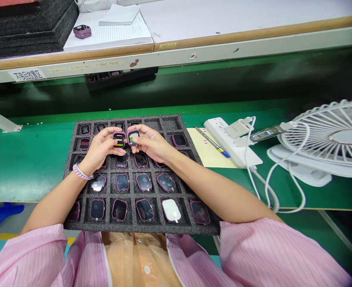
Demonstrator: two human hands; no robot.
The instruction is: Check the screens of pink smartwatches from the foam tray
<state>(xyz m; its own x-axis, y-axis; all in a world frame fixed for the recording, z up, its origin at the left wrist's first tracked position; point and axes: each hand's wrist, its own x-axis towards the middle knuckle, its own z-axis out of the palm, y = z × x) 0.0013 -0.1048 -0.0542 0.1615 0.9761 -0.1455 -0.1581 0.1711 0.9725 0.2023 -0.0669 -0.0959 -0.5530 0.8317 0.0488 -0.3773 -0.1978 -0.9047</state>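
My left hand [101, 145] grips a purple smartwatch body [120, 139] with a lit screen, its thumb at the screen's edge. Close beside it, my right hand [152, 141] holds a second purple smartwatch body [133, 137], also lit, with the thumb on its screen. Both are above a dark grey foam tray [140, 229] divided into square compartments. Several more strapless purple watch bodies lie in the tray, most with dark screens; one [171, 210] shows a white face. My hands and forearms hide some compartments.
Right of the tray are a yellow sheet [207, 153], a pen [213, 142], a white power strip [232, 143] with cables, and a white fan [331, 135]. On the shelf above, another watch body [82, 31] rests on a lined notebook [113, 34] near stacked black foam [29, 30].
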